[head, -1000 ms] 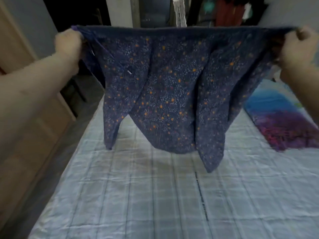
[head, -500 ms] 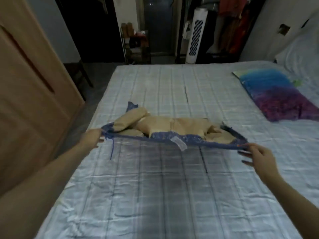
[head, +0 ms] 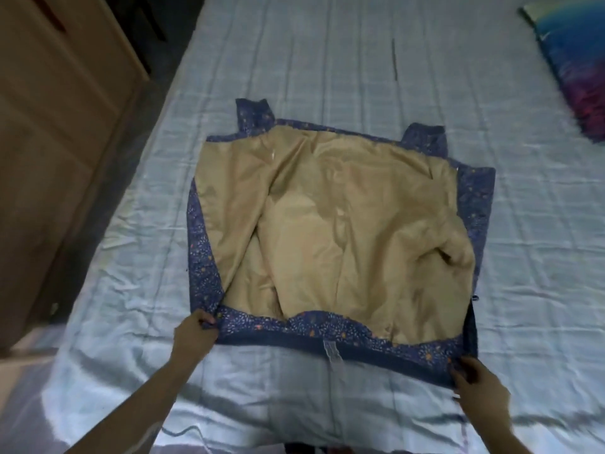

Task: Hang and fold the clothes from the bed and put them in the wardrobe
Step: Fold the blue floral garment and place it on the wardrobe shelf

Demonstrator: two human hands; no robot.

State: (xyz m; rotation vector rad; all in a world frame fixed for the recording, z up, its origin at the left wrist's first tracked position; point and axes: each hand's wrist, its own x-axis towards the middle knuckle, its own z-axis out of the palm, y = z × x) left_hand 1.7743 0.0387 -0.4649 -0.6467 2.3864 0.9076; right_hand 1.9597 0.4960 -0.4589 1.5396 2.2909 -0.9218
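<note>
Both hands pinch the near hem corners of the blue floral garment (head: 330, 221), left hand (head: 195, 335) and right hand (head: 476, 388), as it lies lining-up mid-bed (head: 327, 60) toward the left edge, spread for folding; next, likely, a side gets folded inward.

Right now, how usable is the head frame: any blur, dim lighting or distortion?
Head view: dim, bluish light with soft focus throughout; the garment lying spread on the bed is readable, its print smeared. Motion blur streaks the pillow at the right edge. Wide-angle bending shows in the wooden wardrobe panel. Both hands are dark and low in detail.
</note>
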